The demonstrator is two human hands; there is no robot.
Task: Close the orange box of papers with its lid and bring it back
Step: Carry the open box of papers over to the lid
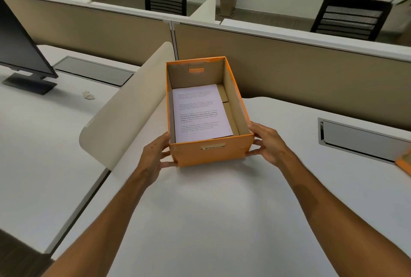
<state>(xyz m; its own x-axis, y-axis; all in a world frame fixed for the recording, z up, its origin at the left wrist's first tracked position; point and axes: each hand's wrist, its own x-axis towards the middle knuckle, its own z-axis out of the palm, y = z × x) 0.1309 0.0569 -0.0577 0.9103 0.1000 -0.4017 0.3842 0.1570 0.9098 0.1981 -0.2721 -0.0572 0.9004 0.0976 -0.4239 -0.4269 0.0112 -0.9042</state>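
An open orange box [211,153] stands on the white desk [222,210], its far end near the beige partition. Inside lies a printed sheet of paper [201,113] on the cardboard floor. My left hand [155,157] grips the box's near left corner and my right hand [265,143] grips its near right corner. An orange edge, probably the lid [403,165], shows at the far right of the desk, cut off by the frame.
A curved cream divider [124,107] rises just left of the box. A beige partition [289,69] runs behind. A metal cable hatch [360,141] lies at right. The neighbouring desk holds a monitor [20,54] and a crumpled paper [88,95].
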